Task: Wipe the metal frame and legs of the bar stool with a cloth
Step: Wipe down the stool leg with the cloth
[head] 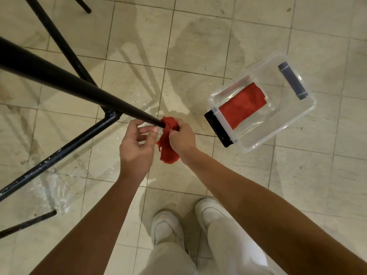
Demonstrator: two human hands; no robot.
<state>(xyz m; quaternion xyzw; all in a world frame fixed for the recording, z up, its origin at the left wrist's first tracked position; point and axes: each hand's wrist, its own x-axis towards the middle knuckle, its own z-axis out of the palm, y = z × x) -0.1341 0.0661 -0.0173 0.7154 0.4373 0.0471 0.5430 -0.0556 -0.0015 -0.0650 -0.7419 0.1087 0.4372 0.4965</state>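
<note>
A black metal stool leg (65,84) slants from the upper left down to the middle of the view. Its lower tip is wrapped in a red cloth (167,143), and the cloth's loose end hangs below. My right hand (181,140) grips the cloth around the leg's tip. My left hand (137,145) hovers just left of the cloth with fingers loosely curled, holding nothing. A black crossbar (59,153) runs from the leg joint toward the lower left. Two more black legs (59,40) cross the upper left.
A clear plastic box (294,124) with dark latches stands on the tiled floor to the right, with a second red cloth (243,107) inside. My white shoes (168,227) are below the hands. The floor (178,46) shows wet patches.
</note>
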